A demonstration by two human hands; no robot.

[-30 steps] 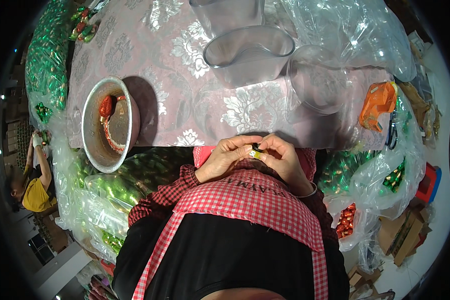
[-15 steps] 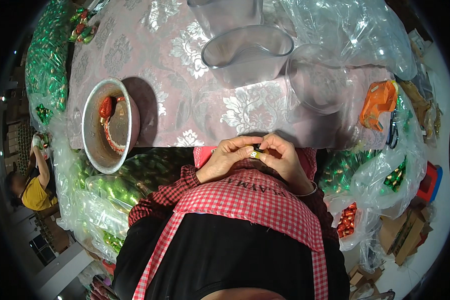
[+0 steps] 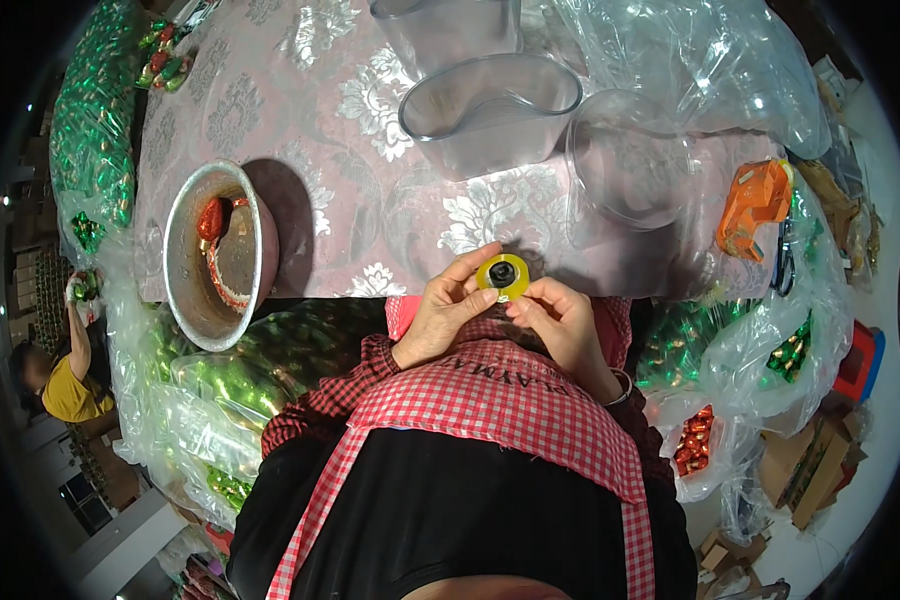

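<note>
Patterned tablecloth (image 3: 370, 110); both hands pinch round yellow-green disc (image 3: 502, 276), dark centre.

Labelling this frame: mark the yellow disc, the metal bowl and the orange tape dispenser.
yellow disc (image 3: 503, 277), head view, its yellow face beside the dark centre.
metal bowl (image 3: 184, 300), head view, inner wall.
orange tape dispenser (image 3: 753, 203), head view, orange body.

Person's own hands, seen from above. Both forearms enter from the lower edge, sleeved in red check, and converge toward 12 o'clock in front of the chest. Left hand (image 3: 448, 318): wrist bent inward, fingers curled, thumb extended toward 2 o'clock with its tip pressed in a pinch. Right hand (image 3: 563, 325): at 3 o'clock of the left, just beside it, fingers folded, thumb and forefinger pointing toward 10 o'clock, closed in a matching pinch. The fingertips of the two hands nearly meet.
</note>
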